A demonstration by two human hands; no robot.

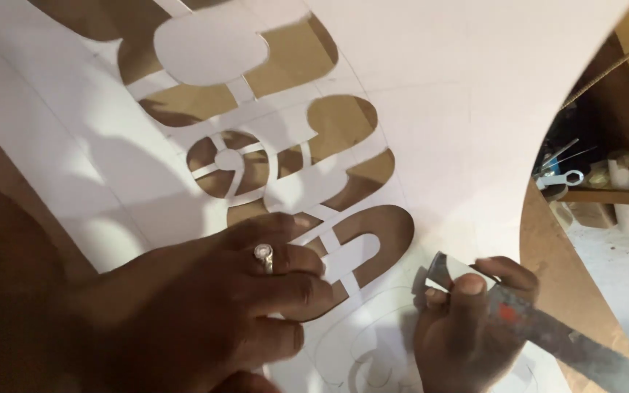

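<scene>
White paper stencil, left hand flat, right hand gripping blade.

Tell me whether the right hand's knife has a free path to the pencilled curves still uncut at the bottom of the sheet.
Probably yes: the right hand holds the knife just beside them, and the left hand presses the white sheet off to one side.

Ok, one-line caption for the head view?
Left hand pins a white cut-out stencil sheet; right hand holds a grey metal blade.
</scene>
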